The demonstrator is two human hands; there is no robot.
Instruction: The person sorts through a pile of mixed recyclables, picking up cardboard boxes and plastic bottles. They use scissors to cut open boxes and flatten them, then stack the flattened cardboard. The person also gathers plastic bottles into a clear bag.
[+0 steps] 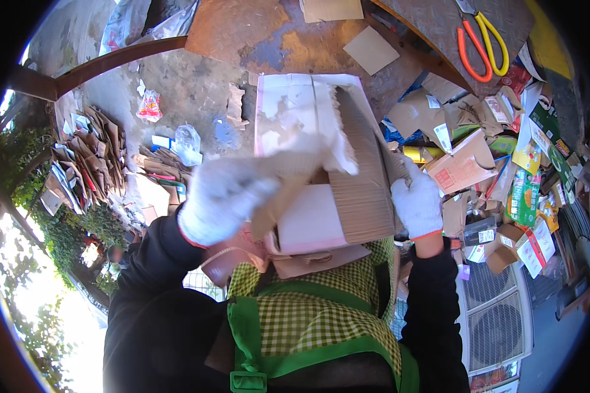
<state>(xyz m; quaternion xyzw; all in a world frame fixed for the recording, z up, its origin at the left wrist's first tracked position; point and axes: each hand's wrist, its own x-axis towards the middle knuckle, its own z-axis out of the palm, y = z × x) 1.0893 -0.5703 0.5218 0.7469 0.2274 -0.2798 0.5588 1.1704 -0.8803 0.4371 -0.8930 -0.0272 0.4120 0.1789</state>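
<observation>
A cardboard box (292, 108), white outside, lies in front of me across the work surface. Its upper layer is ripped with a ragged edge, and brown corrugated board (364, 196) shows on the right side. My left hand (221, 200), in a white knit glove and blurred by motion, is closed on a torn cardboard strip (280, 208) at the box's left. On the other side my right hand (418, 202), gloved the same way, grips the box's right edge, its fingers partly hidden by the board.
Scissors (482, 49) with orange and yellow handles lie at the upper right. Mixed cartons and packaging (465, 164) pile up to the right. Flattened cardboard stacks (88, 160) stand at left, near a clear plastic bag (187, 144). A metal rim (121, 62) edges the surface beyond.
</observation>
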